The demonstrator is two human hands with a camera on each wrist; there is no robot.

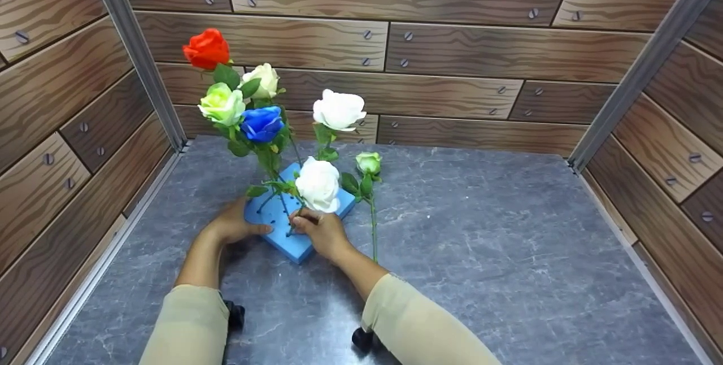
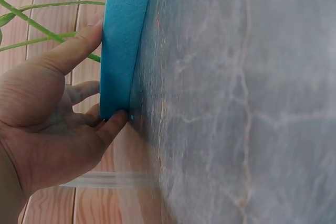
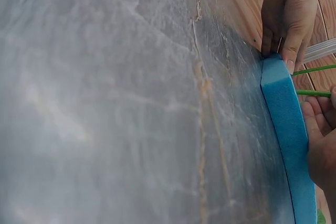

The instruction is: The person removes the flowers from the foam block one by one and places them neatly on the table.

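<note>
A blue foam block with several holes lies on the grey table, artificial roses standing in it. My left hand grips its left side, thumb on the top face; in the left wrist view the fingers of that hand reach the lower edge. My right hand pinches the lower stem of a white rose, whose end meets the block's near part. Behind stand another white rose, a red rose, a blue rose, a cream rose and a yellow-green rose.
To the right of the block, a small green rosebud on a long stem lies on the table, its lower end hidden behind my right forearm. Wood-patterned walls with metal corner rails enclose the back and sides.
</note>
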